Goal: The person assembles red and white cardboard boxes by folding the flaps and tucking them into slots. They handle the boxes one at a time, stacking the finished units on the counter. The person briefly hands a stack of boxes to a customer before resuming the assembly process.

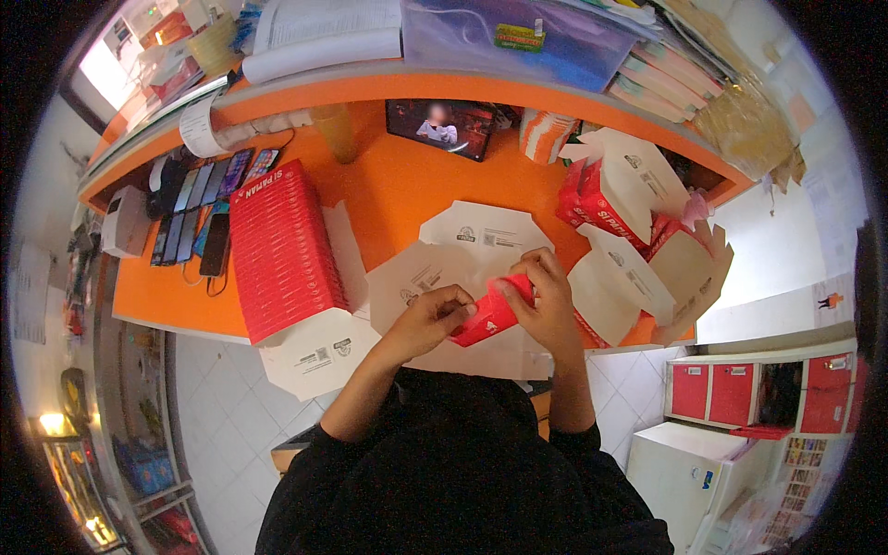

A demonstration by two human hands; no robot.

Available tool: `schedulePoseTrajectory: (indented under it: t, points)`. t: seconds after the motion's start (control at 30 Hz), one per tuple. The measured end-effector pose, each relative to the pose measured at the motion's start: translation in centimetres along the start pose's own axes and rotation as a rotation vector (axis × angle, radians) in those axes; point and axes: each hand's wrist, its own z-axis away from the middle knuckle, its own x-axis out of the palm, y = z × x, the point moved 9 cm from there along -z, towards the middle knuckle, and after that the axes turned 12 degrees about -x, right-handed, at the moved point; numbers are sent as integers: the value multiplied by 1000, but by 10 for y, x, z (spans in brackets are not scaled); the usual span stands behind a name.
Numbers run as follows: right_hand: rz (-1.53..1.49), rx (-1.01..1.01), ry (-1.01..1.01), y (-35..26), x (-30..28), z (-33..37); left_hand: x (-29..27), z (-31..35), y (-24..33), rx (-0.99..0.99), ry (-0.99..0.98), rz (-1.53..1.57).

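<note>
In front of me is a partly folded takeaway box (416, 268) of white cardboard, its inner faces showing and a red outer panel turned up toward me. My right hand (544, 301) grips that red panel from the right, with fingers bent over its edge. At the panel's left end my left hand (427, 321) is closed, thumb and fingers pinched together at the cardboard. To the left lies a long overlapping row of red box blanks (282, 254), with white flaps showing at its right side and near end.
On the right stand several folded red and white boxes (606, 199) with lids raised. A lit tablet (439, 128) leans at the back of the orange table (384, 176). Several phones (190, 208) lie at far left. A shelf edge (370, 85) spans the back, carrying a purple bin (518, 46).
</note>
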Motion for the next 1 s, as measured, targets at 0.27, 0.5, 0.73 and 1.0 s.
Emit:
schedulePoseTrajectory:
  t: [0.27,0.5,0.73,1.0]
  points:
    - [51,-49,-125,-5,13,-1,4,2,6,-132,3,-10]
    - [-201,-76,-113,-16,17,-3,9,-8,2,59,-26,62]
    - [47,-260,-47,-59,15,6,-19,-6,5,49,198,687]
    - [-137,-445,-34,-59,17,9,-35,8,30,271,268,910]
